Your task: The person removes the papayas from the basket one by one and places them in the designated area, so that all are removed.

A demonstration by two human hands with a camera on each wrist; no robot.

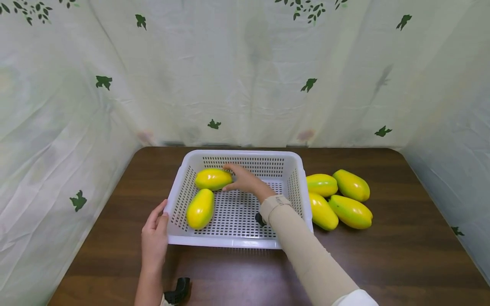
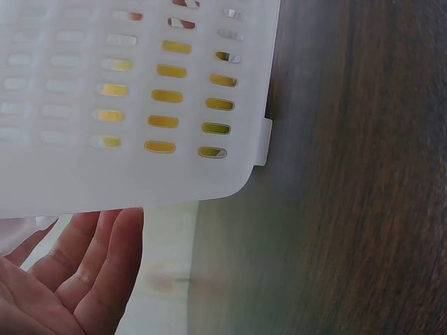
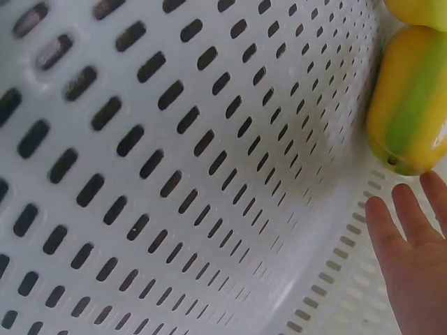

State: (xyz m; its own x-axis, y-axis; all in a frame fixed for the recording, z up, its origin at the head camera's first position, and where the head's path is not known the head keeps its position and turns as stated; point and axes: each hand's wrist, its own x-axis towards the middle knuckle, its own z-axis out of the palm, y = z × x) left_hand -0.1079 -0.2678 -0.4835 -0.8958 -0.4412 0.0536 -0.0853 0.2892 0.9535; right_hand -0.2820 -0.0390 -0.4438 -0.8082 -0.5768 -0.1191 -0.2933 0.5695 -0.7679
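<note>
A white perforated plastic basket (image 1: 245, 242) stands on the table, with two yellow papayas at its left side. One papaya (image 1: 200, 209) lies near the front; the other papaya (image 1: 211, 179) lies across behind it. My right hand (image 1: 245, 180) reaches inside, thumb and fingers spread around the right end of the rear papaya. In the right wrist view the fingers (image 3: 411, 220) look fairly straight, their tips close to the papaya's end (image 3: 408, 105); contact is unclear. At the left rim, my left hand (image 1: 155, 233) holds the basket's edge, fingertips partly hidden behind it (image 2: 87, 265).
Right of the basket, several more yellow-green papayas (image 1: 344, 199) lie grouped on the brown wooden table (image 1: 405, 246). White curtains (image 1: 245, 85) with leaf prints surround the table's back and sides. A black wrist-worn piece (image 1: 180, 291) sits by the left forearm.
</note>
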